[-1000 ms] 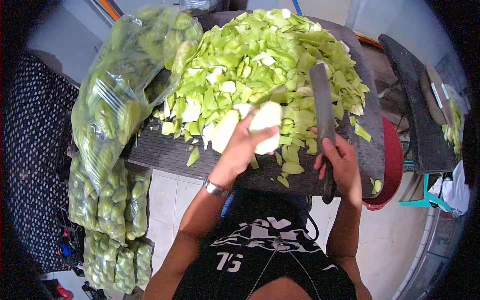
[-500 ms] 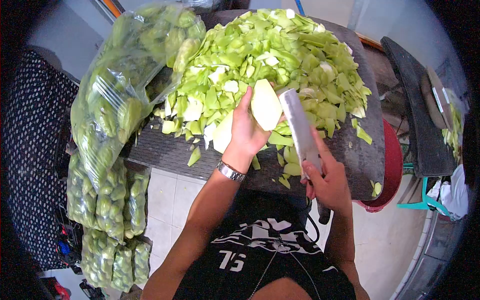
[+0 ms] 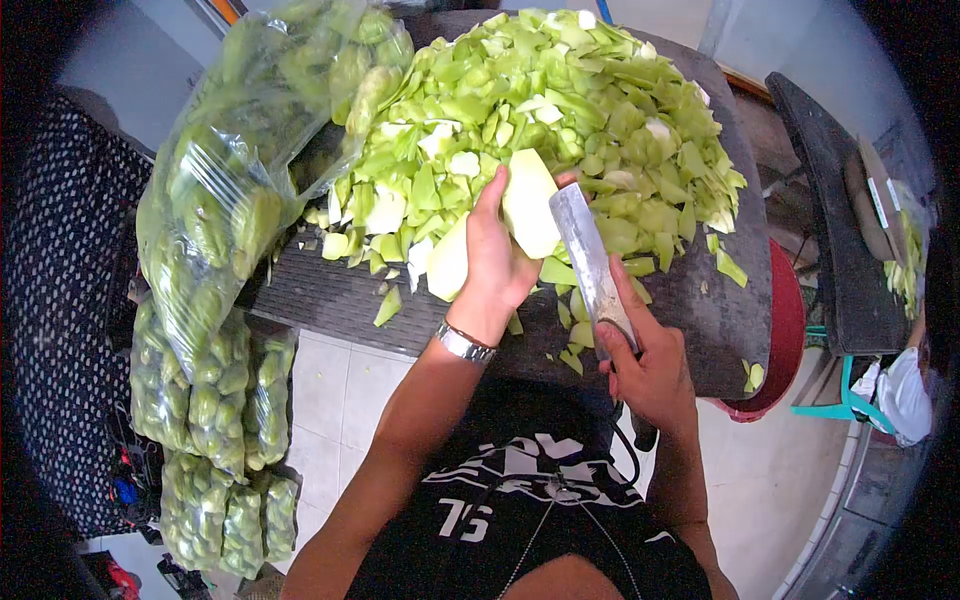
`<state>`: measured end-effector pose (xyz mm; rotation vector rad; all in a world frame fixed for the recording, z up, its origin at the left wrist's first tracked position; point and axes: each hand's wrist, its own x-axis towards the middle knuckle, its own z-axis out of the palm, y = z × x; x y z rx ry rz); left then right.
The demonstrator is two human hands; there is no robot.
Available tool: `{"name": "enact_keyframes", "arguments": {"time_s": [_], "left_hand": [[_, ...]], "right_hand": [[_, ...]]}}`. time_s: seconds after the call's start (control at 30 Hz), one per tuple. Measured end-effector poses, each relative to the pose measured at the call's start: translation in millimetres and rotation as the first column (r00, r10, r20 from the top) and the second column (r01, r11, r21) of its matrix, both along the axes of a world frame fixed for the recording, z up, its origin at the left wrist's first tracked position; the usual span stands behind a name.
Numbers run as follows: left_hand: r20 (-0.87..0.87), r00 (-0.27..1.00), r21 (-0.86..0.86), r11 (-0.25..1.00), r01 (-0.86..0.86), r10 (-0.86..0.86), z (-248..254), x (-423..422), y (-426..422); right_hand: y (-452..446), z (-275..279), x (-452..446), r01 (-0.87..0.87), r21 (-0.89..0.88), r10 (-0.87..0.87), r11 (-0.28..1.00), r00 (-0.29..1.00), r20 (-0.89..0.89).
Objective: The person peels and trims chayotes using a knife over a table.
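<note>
My left hand [image 3: 492,255] is closed around a peeled, pale-green fruit [image 3: 530,205], held upright over the near edge of the heap, thumb on its left side. My right hand [image 3: 652,365] grips the handle of a broad-bladed knife [image 3: 582,235]. Its blade points up and away, close to the fruit's right side; whether they touch I cannot tell. Another pale peeled piece [image 3: 447,265] shows just left of my left hand, partly hidden by it. Behind both hands rises a large heap of green peelings and slices [image 3: 560,110].
The heap lies on a dark grey ridged table [image 3: 340,300]. A large clear bag of green fruits [image 3: 225,190] rests at the table's left, with several smaller filled bags [image 3: 200,390] below. A red tub [image 3: 785,330] stands under the right edge, near a dark chair [image 3: 835,220].
The knife has shifted slightly left and down, its blade tilting more to the left. The fruit has tipped slightly in my left hand. Both hands keep their grips.
</note>
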<state>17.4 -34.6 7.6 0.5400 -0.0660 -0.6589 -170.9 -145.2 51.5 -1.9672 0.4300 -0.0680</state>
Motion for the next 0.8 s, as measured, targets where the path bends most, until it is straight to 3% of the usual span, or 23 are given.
{"name": "enact_keyframes", "arguments": {"time_s": [0.1, 0.43, 0.63, 0.8], "left_hand": [[-0.067, 0.997, 0.03, 0.999, -0.027, 0.029, 9, -5, -1], [-0.04, 0.998, 0.089, 0.995, -0.035, 0.038, 3, -11, -5], [-0.071, 0.996, 0.09, 0.995, -0.053, 0.059, 7, -14, -3], [-0.105, 0.992, 0.129, 0.99, -0.054, 0.068, 13, -24, -8]], "right_hand": [[0, -1, -1, -0.001, -0.001, 0.001, 1.0, 1.0, 0.006], [-3, -4, 0, -0.021, 0.009, 0.021, 1.0, 0.999, 0.035], [-2, 6, -2, -0.044, 0.007, 0.045, 0.999, 0.993, -0.113], [-2, 5, 0, -0.062, 0.05, 0.067, 0.997, 0.993, -0.099]]}}
